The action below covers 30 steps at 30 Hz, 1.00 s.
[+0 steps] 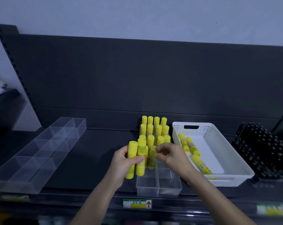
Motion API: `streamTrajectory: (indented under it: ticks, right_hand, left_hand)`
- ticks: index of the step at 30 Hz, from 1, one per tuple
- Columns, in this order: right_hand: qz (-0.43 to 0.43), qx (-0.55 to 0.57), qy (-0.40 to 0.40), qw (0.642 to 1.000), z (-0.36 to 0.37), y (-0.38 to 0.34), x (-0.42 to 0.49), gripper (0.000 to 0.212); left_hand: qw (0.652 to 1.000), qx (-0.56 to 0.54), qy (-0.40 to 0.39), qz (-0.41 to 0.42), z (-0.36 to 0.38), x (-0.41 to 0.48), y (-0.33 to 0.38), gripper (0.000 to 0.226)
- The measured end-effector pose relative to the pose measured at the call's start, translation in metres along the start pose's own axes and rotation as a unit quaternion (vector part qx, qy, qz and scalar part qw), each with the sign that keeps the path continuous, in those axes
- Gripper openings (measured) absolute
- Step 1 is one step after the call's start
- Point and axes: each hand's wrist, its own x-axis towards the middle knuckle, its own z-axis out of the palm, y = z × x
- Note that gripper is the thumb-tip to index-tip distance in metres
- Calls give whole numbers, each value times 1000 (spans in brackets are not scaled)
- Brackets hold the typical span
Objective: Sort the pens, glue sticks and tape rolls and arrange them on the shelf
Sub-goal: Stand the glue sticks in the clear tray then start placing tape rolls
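Glue sticks (pixel 155 129), yellow and upright, fill the far compartments of a clear divided tray (pixel 158 187) at the middle of the shelf (pixel 97 159). They stand in tidy rows of four, caps up, and the tray's near compartments hold nothing. The left hand (pixel 123 161) hovers just left of the tray, its fingers and thumb wrapped round a bundle (pixel 134 159) of at least two more yellow sticks held upright. The right hand (pixel 173 155) is over the middle of the tray, its fingers curled and pinching the top of a single stick (pixel 152 155). That stick is blurred, and its lower end sits in or just above a compartment next to the standing rows; which of the two cannot be told.

Just right of the tray lies a white perforated basket (pixel 235 159) with three loose sticks (pixel 191 146) lying flat along its left side. Farther right, a dark rack of black pens (pixel 264 153) stands at the edge of the view.

Well to the left on the same shelf sits a second clear tray (pixel 40 151), long, divided and angled toward the far side. A green and yellow price label (pixel 137 203) with a red arrow is fixed to the shelf's near edge, below the middle tray. Behind everything rises a dark back panel (pixel 137 78)
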Motion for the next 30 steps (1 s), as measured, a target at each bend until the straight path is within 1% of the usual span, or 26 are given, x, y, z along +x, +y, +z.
streamTrajectory:
  ticks: [2, 4, 5, 7, 9, 10, 11, 13, 15, 17, 19, 22, 25, 28, 30]
  right_hand:
    - [2, 83, -59, 995, 1, -4, -11, 16]
    - [11, 125, -84, 988, 5, -2, -16, 17]
    - [20, 140, -84, 986, 6, 1, -17, 15]
    - [43, 166, -76, 982, 5, 5, -19, 18]
    - [58, 167, -52, 983, -7, 12, -19, 10]
    - [64, 149, -31, 986, -15, 14, -18, 5]
    - [68, 120, -5, 990, -24, 17, -16, 8]
    - [86, 31, 23, 996, -43, 20, -11, 19]
    - [110, -85, 7, 990, -53, 20, -4, 24]
    - [126, -182, -41, 974, -51, 19, 3, 27]
    - [116, -235, -70, 963, -42, 17, 8, 33]
    - [71, -248, -75, 963, -23, 21, 18, 43]
    - [42, -245, -76, 966, -10, 29, 23, 46]
    - [48, -183, -58, 980, -4, 32, 24, 39]
    - [51, -167, -58, 983, -1, 31, 25, 33]
  left_hand:
    - [999, -36, -10, -1, 13, 0, 3, 18]
    - [997, -68, -20, -10, 26, 1, 5, 18]
    - [997, -74, -25, -13, 32, 2, 6, 19]
    - [997, -73, -21, -8, 37, 4, 6, 18]
    - [999, -42, 3, 13, 32, 6, 4, 9]
    - [1000, -16, 14, 22, 27, 7, 3, 7]
    - [999, 13, 22, 27, 22, 7, 1, 11]
    - [998, 57, 23, 19, 14, 7, -2, 19]
    - [997, 69, 16, -6, 11, 6, -5, 18]
    - [998, 47, 6, -38, 11, 7, -8, 14]
    - [998, 51, -9, -48, 11, 8, -11, 10]
    - [996, 81, -38, -18, 8, 7, -14, 12]
    - [996, 54, -73, 18, 5, 5, -15, 24]
    - [996, 46, -66, 31, 4, 6, -16, 28]
    - [997, 47, -51, 39, 4, 6, -17, 27]
